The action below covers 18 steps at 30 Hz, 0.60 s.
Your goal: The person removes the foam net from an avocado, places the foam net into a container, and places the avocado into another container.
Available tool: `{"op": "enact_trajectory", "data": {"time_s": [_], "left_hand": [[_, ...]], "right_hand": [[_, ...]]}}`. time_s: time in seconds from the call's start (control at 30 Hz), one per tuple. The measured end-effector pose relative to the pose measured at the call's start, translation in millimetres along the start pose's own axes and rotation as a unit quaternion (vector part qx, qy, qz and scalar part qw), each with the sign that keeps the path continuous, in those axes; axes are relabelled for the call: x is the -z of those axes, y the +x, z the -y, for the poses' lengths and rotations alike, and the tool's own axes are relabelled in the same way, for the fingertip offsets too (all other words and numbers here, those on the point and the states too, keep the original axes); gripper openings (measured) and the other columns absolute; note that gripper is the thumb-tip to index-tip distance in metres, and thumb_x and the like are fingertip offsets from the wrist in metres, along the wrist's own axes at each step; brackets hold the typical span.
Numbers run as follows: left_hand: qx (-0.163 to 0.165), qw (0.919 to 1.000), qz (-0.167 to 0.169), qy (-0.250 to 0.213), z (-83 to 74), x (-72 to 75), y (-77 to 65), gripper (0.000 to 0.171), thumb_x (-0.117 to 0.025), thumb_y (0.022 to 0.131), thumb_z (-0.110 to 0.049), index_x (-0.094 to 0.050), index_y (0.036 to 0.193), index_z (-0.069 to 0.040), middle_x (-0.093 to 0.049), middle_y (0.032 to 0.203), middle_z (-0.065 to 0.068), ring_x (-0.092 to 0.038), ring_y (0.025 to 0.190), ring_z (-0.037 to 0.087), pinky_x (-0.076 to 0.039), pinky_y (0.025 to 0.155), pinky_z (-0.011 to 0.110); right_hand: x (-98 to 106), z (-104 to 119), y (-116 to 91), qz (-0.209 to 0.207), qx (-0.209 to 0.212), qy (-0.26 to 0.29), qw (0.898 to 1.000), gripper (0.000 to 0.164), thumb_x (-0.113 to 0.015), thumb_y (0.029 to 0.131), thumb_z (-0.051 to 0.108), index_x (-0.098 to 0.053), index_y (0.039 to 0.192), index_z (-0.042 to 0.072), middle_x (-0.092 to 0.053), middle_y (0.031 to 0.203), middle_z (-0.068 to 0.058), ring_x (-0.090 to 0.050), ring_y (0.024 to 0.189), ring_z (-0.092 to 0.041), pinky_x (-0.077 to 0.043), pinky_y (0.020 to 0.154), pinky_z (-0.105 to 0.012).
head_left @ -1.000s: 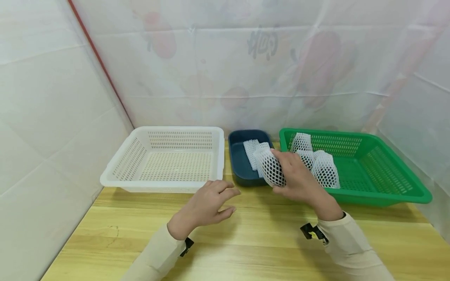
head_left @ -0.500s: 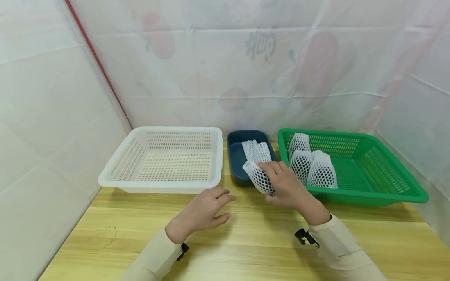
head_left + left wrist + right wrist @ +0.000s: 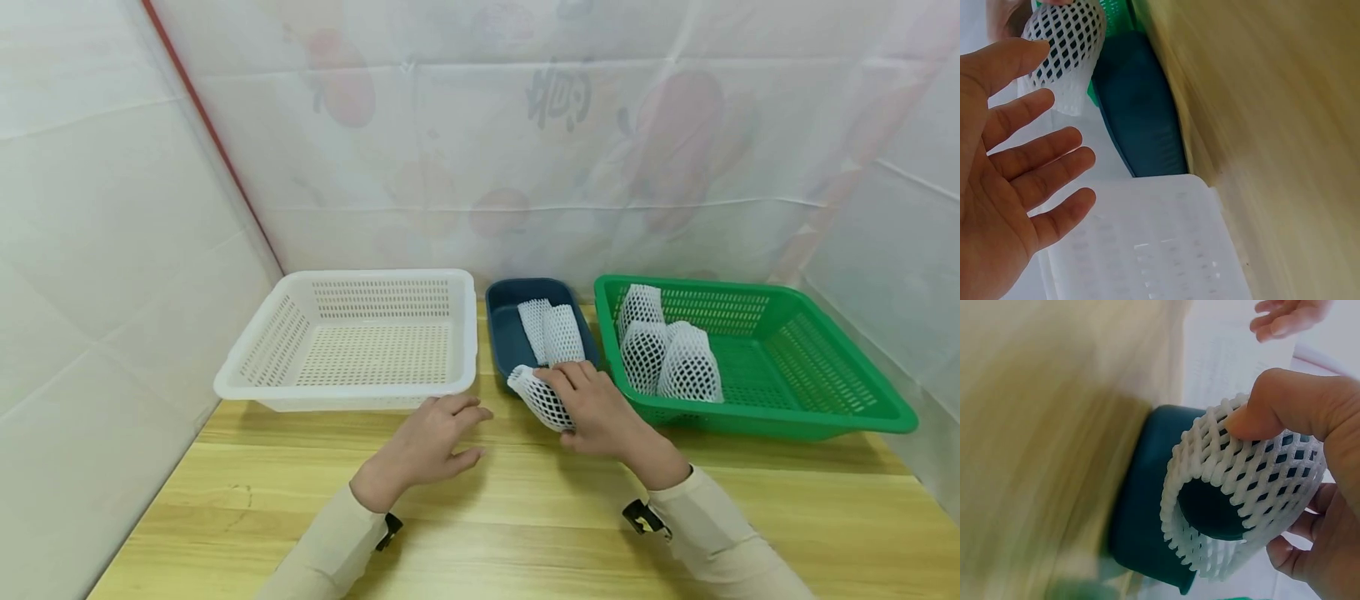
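My right hand (image 3: 600,412) grips a white foam fruit net (image 3: 543,400) with a dark, rounded fruit-like thing (image 3: 1210,509) inside it. In the right wrist view the thumb lies across the mesh, fingertips show at its other side, and one end of the net gapes around the dark end. The bundle hangs over the front edge of the dark blue bin (image 3: 504,354). Two flat foam nets (image 3: 562,333) lie in that bin. My left hand (image 3: 423,446) hovers in front of the white basket with its fingers spread and relaxed, holding nothing, its palm toward the net.
A white slotted basket (image 3: 345,392) stands to the left of the bin. The green basket (image 3: 810,421) on the right contains three netted dark things (image 3: 688,367) at its left end. All stand on a wooden table (image 3: 510,533) before a pale curtain (image 3: 450,133).
The right hand has brought the netted thing left and toward the body, from above the bin to its front edge. The left hand has drifted slightly left and nearer the body.
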<state>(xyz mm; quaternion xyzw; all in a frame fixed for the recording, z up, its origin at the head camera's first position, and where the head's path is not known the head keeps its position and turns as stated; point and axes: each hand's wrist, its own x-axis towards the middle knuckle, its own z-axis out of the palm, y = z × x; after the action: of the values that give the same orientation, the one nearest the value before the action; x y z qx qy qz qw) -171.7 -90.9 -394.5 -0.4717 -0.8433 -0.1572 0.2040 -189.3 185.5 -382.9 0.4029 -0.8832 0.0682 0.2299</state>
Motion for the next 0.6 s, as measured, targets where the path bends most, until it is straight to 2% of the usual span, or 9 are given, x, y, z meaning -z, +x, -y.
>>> {"op": "enact_trajectory", "data": {"time_s": [0.3,0.6], "left_hand": [[0.020,0.9995,0.024,0.010,6.4,-2.5,-8.8,0.036,-0.075,0.076,-0.024,-0.064,0.106,-0.008,-0.060,0.104,0.006,-0.058,0.092,0.021,-0.049,0.070,0.039],[0.068,0.9949,0.074,0.014,9.8,-1.5,-14.3,0.038,-0.073,0.078,-0.026,-0.065,0.109,-0.006,-0.061,0.103,0.008,-0.059,0.089,0.023,-0.049,0.070,0.041]], "right_hand": [[-14,6,-2,0.005,0.009,-0.006,1.000,0.080,-0.079,0.049,0.010,-0.051,0.124,0.006,-0.048,0.106,-0.015,-0.046,0.092,-0.031,-0.041,0.059,-0.040],[-20,9,-5,0.004,0.006,0.001,1.000,0.080,-0.083,0.053,0.006,-0.051,0.127,0.010,-0.049,0.108,-0.021,-0.047,0.092,-0.035,-0.041,0.055,-0.041]]}}
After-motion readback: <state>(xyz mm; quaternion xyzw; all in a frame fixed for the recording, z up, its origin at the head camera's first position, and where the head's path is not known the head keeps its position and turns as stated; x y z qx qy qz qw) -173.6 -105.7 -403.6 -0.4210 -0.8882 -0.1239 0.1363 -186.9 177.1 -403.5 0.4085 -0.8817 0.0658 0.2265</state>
